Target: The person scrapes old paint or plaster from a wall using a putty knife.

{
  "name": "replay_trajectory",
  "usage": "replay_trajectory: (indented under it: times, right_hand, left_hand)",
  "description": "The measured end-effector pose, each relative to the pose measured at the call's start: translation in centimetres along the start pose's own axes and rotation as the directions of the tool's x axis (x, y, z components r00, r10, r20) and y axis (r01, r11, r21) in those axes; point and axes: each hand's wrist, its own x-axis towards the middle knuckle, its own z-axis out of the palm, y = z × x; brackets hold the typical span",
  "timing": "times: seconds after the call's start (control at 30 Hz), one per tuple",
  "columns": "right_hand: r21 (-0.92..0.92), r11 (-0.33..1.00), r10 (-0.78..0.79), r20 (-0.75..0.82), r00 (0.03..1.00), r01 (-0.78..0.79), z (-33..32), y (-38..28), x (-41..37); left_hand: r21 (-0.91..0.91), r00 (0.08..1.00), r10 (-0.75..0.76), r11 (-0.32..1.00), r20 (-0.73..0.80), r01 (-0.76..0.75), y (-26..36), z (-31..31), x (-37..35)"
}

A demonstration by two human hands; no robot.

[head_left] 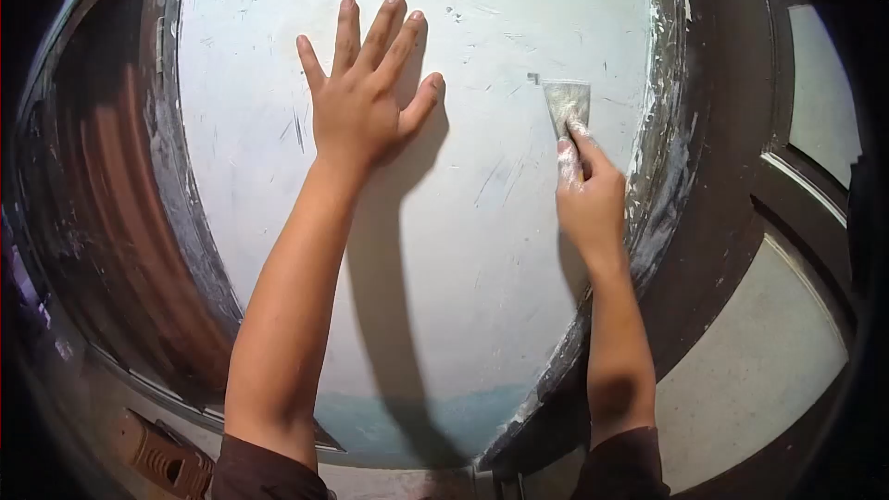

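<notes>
Palm down and fingers spread, my left hand [363, 111] rests on a scuffed white wall panel [463, 250] and holds nothing. My right hand [591, 194] grips a putty knife [568, 102] by its handle, the fingers dusted with white powder. The knife's wide metal blade points upward and lies at the panel, close to its right side. Just left of the blade's edge is a small dark mark [533, 79]. Scratches and chips show across the panel around both hands. Most of the knife's handle is hidden by my fingers.
Worn, paint-splashed frame edges run down the left [190, 157] and right [662, 111] of the panel. A dark door with pale panels [755, 361] stands at the right. Brown drapery [134, 185] shows at the left. A brown slotted object [167, 454] lies low at the left.
</notes>
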Motion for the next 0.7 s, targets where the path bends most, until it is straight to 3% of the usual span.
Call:
replay_trajectory:
  times: [0.07, 0.1, 0.33, 0.43, 0.57, 0.67, 0.7]
  right_hand:
    - [0.088, 0.996, -0.023, -0.062, 0.998, 0.029, -0.4, -0.8, 2.4]
    - [0.034, 0.996, -0.075, -0.098, 0.992, 0.079, -0.5, -0.6, 3.9]
    - [-0.021, 0.996, 0.087, -0.021, 0.996, -0.087, -0.9, 1.7, -0.8]
    - [0.020, 0.999, -0.041, -0.110, 0.993, 0.043, -0.7, 1.6, 0.9]
    - [0.003, 1.000, 0.023, -0.087, 0.996, -0.023, -1.8, 0.4, 4.5]
    - [0.075, 0.997, 0.016, -0.086, 0.996, -0.009, -1.6, 1.7, 1.9]
    - [0.019, 0.999, 0.039, -0.057, 0.998, -0.038, -2.1, 1.8, 0.4]
  left_hand:
    - [0.010, 1.000, -0.005, 1.000, 0.018, 0.005, 0.2, -0.3, 0.0]
    - [0.021, 1.000, 0.005, 1.000, 0.013, -0.005, 0.1, -0.3, 0.0]
    - [0.014, 1.000, -0.001, 1.000, 0.018, 0.001, -0.1, -0.2, -0.6]
    - [0.018, 1.000, 0.013, 1.000, 0.009, -0.013, -0.3, -0.1, -0.6]
    - [0.020, 1.000, 0.016, 1.000, -0.003, -0.016, -0.3, -0.1, -0.5]
    - [0.016, 1.000, 0.005, 1.000, -0.027, -0.005, -0.3, 0.0, -0.5]
    - [0.007, 1.000, 0.003, 1.000, -0.024, -0.003, -0.2, -0.1, -0.6]
